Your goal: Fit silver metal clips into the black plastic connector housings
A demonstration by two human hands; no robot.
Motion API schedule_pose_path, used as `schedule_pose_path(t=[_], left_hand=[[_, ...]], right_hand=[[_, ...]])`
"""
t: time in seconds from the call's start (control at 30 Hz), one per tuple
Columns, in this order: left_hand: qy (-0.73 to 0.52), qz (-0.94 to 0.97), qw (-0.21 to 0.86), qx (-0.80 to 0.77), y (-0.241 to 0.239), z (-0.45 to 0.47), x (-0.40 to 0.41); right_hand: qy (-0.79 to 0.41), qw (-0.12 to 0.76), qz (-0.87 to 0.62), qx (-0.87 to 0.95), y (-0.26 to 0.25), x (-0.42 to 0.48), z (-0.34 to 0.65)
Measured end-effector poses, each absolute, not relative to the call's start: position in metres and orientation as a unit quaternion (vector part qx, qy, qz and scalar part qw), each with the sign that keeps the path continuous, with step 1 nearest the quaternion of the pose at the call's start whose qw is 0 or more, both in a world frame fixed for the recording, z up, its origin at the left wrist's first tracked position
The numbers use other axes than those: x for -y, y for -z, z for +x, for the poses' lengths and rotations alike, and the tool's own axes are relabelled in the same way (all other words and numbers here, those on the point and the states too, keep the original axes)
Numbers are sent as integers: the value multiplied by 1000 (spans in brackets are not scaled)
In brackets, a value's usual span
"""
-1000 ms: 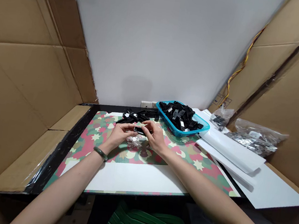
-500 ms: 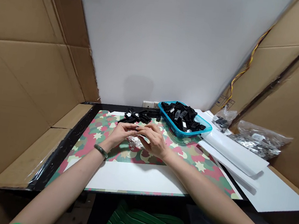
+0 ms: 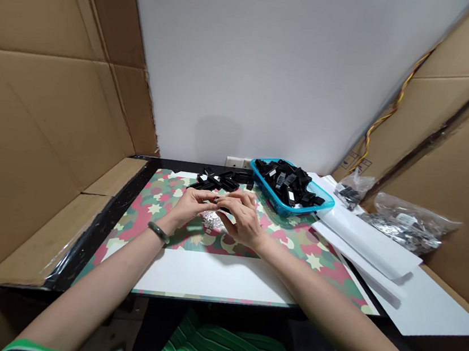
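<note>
Pinching a small black part (image 3: pixel 223 209) between the clamped fingertips of left hand (image 3: pixel 190 205) and right hand (image 3: pixel 243 216), just above the middle of the desk (image 3: pixel 122 201), mostly hidden by the fingers. Hovering over a heap of small shiny pieces (image 3: pixel 212 220) on the patterned sheet (image 3: pixel 313 260). Faced, along the desk's back edge, by loose black parts (image 3: pixel 210 181), and, near its back right corner, by a blue basket (image 3: pixel 285 209) of similar ones. Flanked at the right edge by white sheets (image 3: pixel 369 242), then clear bags (image 3: pixel 408 219).
</note>
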State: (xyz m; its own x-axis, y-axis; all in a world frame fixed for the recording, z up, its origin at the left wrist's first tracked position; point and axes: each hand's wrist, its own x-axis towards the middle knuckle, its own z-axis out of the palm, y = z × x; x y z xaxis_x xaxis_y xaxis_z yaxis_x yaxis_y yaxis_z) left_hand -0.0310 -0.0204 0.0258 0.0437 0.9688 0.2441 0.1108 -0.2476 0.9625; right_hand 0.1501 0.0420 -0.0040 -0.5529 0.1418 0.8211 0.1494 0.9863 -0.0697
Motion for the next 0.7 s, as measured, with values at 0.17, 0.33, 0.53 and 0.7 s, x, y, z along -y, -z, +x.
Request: schedule_pose_path(t=[0.17,0.33,0.53,0.7], left_hand=[[-540,583,400,-457,-22,-35,19],[-533,583,411,-455,-21,-34,20],[-525,582,421,-457,-21,-35,19],[-500,577,439,-475,-22,-36,20]], right_hand=[[23,468,-96,878,2,-41,149],[20,464,-100,880,3,-43,148],[18,453,-86,887,4,-46,151],[12,428,-75,901,2,-49,153]])
